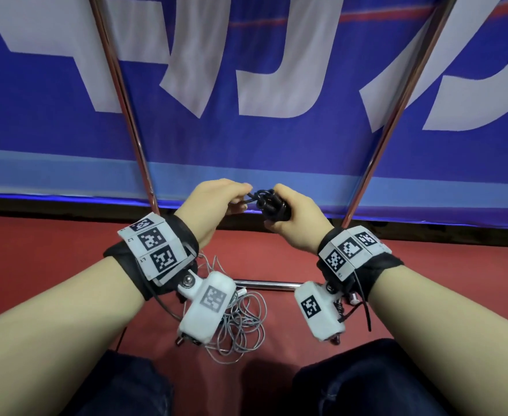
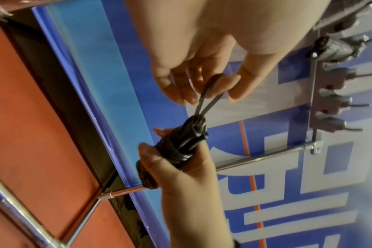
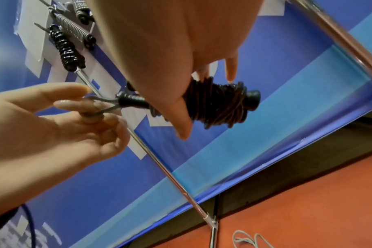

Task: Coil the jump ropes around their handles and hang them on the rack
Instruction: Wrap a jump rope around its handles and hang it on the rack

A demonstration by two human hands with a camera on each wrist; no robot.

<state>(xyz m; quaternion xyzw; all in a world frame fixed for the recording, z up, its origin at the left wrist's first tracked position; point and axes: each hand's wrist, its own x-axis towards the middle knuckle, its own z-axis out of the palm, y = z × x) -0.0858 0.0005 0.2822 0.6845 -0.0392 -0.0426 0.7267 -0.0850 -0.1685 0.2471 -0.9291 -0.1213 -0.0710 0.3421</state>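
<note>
A black jump rope [image 1: 272, 205] is wound tightly round its handles into a bundle [image 3: 217, 104]. My right hand [image 1: 288, 211] grips this bundle [image 2: 181, 147] round the middle. A short loop of rope [image 2: 208, 99] sticks out of one end, and my left hand [image 1: 216, 202] pinches that loop [image 3: 98, 107] between thumb and fingers. Both hands are held in front of me, low between the rack's two chrome uprights [image 1: 126, 115]. Coiled ropes [image 3: 67, 48] hang on the rack's hooks [image 2: 338, 104] higher up.
A loose grey rope [image 1: 240, 325] lies tangled on the red floor below my wrists, next to the rack's chrome base bar [image 1: 264, 285]. A blue banner with white lettering [image 1: 261, 70] fills the wall behind. My knees [image 1: 366, 385] are at the bottom edge.
</note>
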